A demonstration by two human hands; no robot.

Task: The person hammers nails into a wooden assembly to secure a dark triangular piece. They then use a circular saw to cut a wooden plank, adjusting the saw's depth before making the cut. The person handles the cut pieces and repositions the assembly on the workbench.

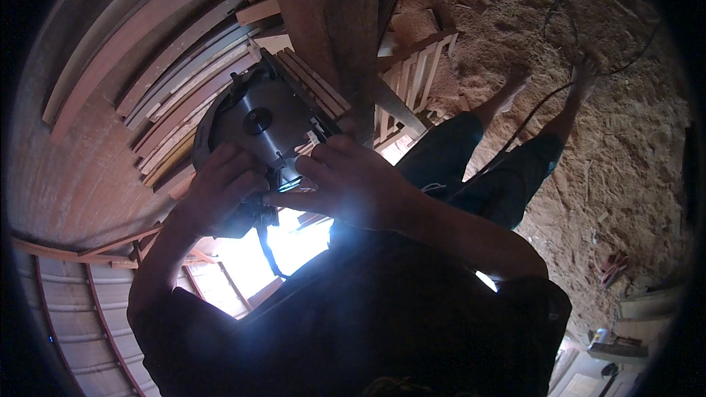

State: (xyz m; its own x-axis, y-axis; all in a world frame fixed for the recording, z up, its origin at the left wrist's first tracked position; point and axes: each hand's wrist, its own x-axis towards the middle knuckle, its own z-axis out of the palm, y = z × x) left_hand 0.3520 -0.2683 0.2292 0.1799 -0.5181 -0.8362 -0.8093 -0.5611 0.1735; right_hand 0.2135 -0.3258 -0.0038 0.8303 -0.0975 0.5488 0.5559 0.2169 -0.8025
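Your left hand was curled closed on the circular saw, apparently steadying it blade-face toward you. Your right hand bent beside it, its grip unclear.

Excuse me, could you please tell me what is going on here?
A person is handling a circular saw with both hands, its round blade facing the camera. The left hand is curled at the saw's near side, and the right hand is beside it, further right. Exactly which parts the fingers grip is hard to tell. Wooden boards lie side by side beyond and to the left; sawdust covers the floor at right.
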